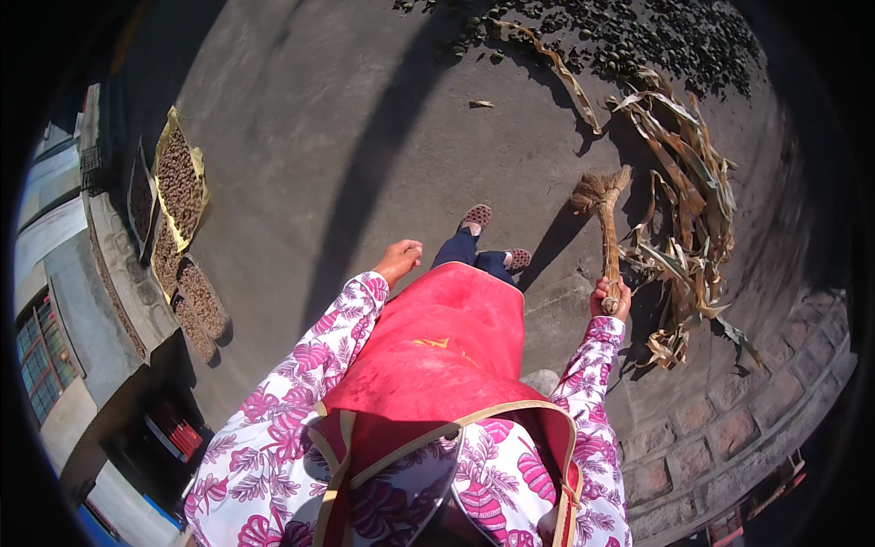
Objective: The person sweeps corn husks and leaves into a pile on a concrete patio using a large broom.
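As it lies in the right hand [612, 299], item one is a straw broom [611, 237]: tan, bound handle, flared head pointing away from the body. Fingers clamped round the handle close to its near end; whether the head touches the ground [273, 137] cannot be told.

Left hand [398, 262]: at the apron's left side, well apart from the broom, fingers loosely curled; how far they close cannot be told.

Clothing: red apron [447, 333] with tan edging; white shirt [292, 410], magenta and purple leaf pattern; dark blue trousers [456, 248]; dotted shoes [475, 216], two, standing on the ground between the hands.

Right side: dry husks [697, 196], one long tangled heap, just beside the broom. Beyond them, a single long husk [563, 75] and a small scrap [480, 104], both on the ground. Top right: dark scattered pieces [638, 41], greenish, too small to name.

Left side: round brown pieces [180, 191], massed, some within a yellow-edged sheet [173, 117]; barred window [46, 351] in a wall.

Lower right: curved row of paving blocks [734, 433]. Long shadow across the ground, left of the feet.
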Action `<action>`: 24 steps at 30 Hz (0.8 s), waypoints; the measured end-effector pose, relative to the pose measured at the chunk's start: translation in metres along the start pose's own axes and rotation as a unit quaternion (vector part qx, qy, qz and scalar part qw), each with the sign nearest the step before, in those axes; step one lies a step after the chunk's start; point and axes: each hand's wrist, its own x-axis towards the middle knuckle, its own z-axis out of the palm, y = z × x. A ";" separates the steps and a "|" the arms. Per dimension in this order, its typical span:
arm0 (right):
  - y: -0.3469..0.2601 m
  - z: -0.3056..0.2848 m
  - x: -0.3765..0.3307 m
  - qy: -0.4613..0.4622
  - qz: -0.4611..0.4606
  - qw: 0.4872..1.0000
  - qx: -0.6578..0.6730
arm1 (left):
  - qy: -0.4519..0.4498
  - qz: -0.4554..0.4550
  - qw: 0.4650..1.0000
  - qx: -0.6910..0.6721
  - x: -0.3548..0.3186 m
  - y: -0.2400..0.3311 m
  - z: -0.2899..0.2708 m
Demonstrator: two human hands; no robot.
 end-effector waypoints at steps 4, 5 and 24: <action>0.079 0.030 0.017 0.064 -0.100 0.983 -0.142 | -0.023 0.004 1.000 -0.011 -0.004 0.005 0.011; 0.091 0.037 0.011 0.063 -0.037 0.993 -0.098 | -0.019 0.006 1.000 -0.009 -0.004 0.001 0.008; 0.292 0.118 0.135 0.004 0.320 0.916 -0.243 | 0.103 -0.104 0.988 -0.045 -0.020 -0.093 -0.049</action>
